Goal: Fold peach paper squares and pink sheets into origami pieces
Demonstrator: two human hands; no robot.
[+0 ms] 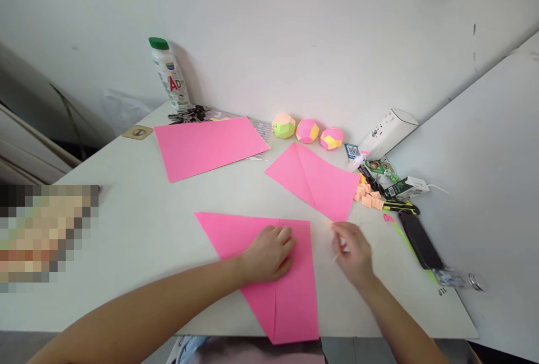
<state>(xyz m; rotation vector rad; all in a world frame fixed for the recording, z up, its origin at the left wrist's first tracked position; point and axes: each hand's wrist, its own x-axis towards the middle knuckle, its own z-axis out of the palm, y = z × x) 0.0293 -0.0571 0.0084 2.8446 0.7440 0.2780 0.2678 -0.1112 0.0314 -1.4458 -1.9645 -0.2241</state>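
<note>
White counter by wall | folded pink paper at near edge | left hand flat on it, released | right hand just beside it, blurred, cannot tell grip

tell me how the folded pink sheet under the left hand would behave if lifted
Probably light and floppy: the folded pink sheet lies thin and flat. Likely slides if pushed on the smooth table; the left hand pins it.
</note>
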